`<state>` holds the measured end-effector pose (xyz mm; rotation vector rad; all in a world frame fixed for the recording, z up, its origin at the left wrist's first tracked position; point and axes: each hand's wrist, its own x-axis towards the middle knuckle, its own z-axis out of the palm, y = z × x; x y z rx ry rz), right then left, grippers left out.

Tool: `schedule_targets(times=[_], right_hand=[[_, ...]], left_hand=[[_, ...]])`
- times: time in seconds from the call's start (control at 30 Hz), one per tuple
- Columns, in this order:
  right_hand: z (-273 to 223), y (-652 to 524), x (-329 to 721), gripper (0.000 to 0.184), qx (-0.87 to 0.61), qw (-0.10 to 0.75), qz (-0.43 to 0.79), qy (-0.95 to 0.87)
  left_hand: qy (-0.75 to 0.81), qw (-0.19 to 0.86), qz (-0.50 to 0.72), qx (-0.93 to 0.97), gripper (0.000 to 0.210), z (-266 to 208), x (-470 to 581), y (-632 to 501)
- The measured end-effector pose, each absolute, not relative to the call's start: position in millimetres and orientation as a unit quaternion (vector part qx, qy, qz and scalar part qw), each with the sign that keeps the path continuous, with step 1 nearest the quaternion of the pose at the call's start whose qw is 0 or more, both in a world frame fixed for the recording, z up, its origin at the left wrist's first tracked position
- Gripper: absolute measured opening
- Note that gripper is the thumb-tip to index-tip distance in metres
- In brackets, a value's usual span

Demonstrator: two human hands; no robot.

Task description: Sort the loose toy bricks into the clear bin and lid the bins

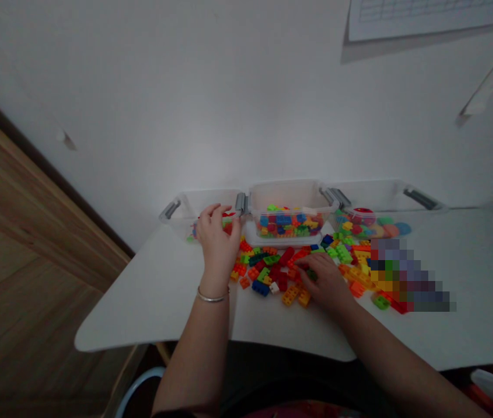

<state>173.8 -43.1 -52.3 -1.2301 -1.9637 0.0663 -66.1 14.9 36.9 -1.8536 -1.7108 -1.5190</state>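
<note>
Dozens of plastic bricks [283, 281] spread across the lower centre of the frame: likely light, stiff, a bit slick, so pinch opposite side walls. Your right hand [325, 284] is in among them, fingers curled; can't tell what its grip holds. Left of centre, your left hand [219, 239] half-curls at the clear bin [190, 201], its grip unreadable too. White bench [150, 296] beneath.
</note>
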Motion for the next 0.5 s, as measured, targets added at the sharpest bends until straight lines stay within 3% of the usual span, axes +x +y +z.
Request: schedule_targets(times=[0.27, 0.5], right_hand=[[-53, -43, 174, 0.016, -0.490, 0.397, 0.032, -0.775], [-55, -43, 174, 0.016, -0.491, 0.395, 0.026, -0.776]], left_hand=[[-0.544, 0.059, -0.406, -0.732, 0.029, 8, -37, -7], [-0.512, 0.025, -0.335, -0.791, 0.017, -19, -49, 3]])
